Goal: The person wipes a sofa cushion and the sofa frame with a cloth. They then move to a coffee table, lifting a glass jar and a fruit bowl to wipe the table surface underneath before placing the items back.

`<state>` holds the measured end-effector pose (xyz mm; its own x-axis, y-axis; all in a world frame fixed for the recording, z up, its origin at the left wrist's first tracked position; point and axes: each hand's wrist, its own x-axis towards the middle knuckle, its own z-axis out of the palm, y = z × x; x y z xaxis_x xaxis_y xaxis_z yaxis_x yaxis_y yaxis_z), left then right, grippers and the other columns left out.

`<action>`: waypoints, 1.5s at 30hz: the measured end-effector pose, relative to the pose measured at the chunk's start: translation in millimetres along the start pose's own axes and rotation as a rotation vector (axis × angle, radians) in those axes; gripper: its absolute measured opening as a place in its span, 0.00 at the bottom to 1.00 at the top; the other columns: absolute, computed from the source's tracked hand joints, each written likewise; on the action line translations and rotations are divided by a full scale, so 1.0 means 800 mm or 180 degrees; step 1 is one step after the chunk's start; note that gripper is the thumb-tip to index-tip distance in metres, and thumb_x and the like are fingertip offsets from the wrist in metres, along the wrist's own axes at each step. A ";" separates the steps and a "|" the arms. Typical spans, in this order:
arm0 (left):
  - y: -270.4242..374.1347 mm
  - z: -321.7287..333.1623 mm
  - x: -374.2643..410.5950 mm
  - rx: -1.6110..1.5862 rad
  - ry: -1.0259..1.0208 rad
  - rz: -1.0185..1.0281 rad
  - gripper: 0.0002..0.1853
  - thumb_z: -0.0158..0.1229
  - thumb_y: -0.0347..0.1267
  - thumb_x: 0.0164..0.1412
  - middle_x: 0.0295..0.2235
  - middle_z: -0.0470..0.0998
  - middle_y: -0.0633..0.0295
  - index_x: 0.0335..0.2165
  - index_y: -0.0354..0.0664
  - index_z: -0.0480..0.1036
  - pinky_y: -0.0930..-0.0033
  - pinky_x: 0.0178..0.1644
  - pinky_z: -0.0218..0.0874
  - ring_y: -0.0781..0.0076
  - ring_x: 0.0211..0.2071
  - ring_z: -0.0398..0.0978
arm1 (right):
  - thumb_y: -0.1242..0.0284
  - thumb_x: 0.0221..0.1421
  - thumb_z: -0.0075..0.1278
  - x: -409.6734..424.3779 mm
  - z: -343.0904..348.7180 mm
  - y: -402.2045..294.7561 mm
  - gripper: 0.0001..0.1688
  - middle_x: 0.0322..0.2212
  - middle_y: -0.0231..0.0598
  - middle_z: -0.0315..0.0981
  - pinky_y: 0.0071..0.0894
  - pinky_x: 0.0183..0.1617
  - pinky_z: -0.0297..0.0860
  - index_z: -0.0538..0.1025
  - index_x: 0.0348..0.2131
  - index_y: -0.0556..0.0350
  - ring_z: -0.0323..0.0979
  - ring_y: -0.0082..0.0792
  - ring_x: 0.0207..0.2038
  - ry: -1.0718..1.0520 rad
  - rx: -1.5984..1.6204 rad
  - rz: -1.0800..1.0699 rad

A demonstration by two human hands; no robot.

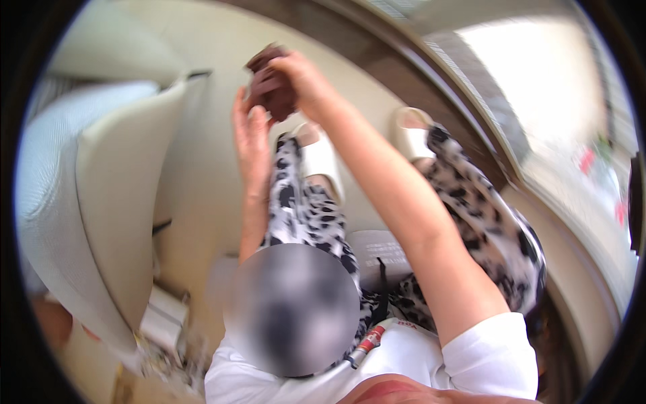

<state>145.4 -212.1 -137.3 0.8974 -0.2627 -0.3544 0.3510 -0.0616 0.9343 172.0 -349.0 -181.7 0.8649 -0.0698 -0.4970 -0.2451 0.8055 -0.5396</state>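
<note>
A crumpled dark reddish-brown cloth (275,91) is held up in front of me, above the pale floor and beyond my slippers. My right hand (303,81) grips its right side, with the arm stretched out. My left hand (252,121) is at the cloth's lower left, fingers pointing up and apart; the thumb touches or nearly touches the fabric. Motion blur hides how firmly the left fingers hold it. White slippers (320,156) and black-and-white patterned trousers (287,197) are below the hands.
A pale upholstered chair or sofa (121,166) stands at the left. A grey seat or cushion (376,247) bearing writing is beneath me. At the right run a curved-looking ledge (565,252) and a glass pane with a bright area behind. Small white items (164,318) lie at lower left.
</note>
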 end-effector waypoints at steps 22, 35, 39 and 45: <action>0.307 0.205 -0.241 0.0595 -0.3010 0.1222 0.34 0.50 0.38 0.68 0.55 0.66 0.56 0.64 0.37 0.49 0.69 0.58 0.58 0.70 0.54 0.66 | 0.61 0.52 0.58 -0.537 0.064 -0.238 0.30 0.46 0.50 0.63 0.35 0.50 0.69 0.68 0.47 0.62 0.67 0.39 0.49 0.1530 -0.2191 -0.2529; 0.175 0.404 -0.408 0.1249 -0.4182 0.0598 0.33 0.52 0.38 0.67 0.56 0.64 0.59 0.63 0.50 0.46 0.66 0.46 0.68 0.72 0.53 0.67 | 0.67 0.53 0.60 -0.699 -0.143 -0.193 0.21 0.37 0.37 0.72 0.27 0.45 0.69 0.69 0.41 0.60 0.71 0.27 0.40 0.2984 0.0379 -0.3528; 0.151 0.443 -0.433 0.1638 -0.4564 0.1505 0.33 0.58 0.35 0.63 0.52 0.66 0.57 0.60 0.39 0.53 0.72 0.49 0.63 0.73 0.48 0.68 | 0.65 0.56 0.57 -0.727 -0.158 -0.192 0.21 0.38 0.38 0.72 0.28 0.45 0.69 0.69 0.42 0.59 0.71 0.27 0.40 0.2948 0.0545 -0.3622; 0.165 0.486 -0.447 0.1414 -0.4665 0.1864 0.32 0.61 0.26 0.54 0.49 0.69 0.52 0.56 0.34 0.59 0.66 0.54 0.62 0.63 0.49 0.69 | 0.65 0.57 0.52 -0.744 -0.167 -0.207 0.18 0.38 0.40 0.73 0.31 0.47 0.69 0.71 0.44 0.57 0.71 0.31 0.42 0.2962 0.0636 -0.4160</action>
<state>-233.0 -500.6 126.7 -0.2229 -0.9669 0.1244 -0.2574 0.1815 0.9491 -360.5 -519.7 112.5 -0.1437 -0.9883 -0.0513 0.5301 -0.0331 -0.8473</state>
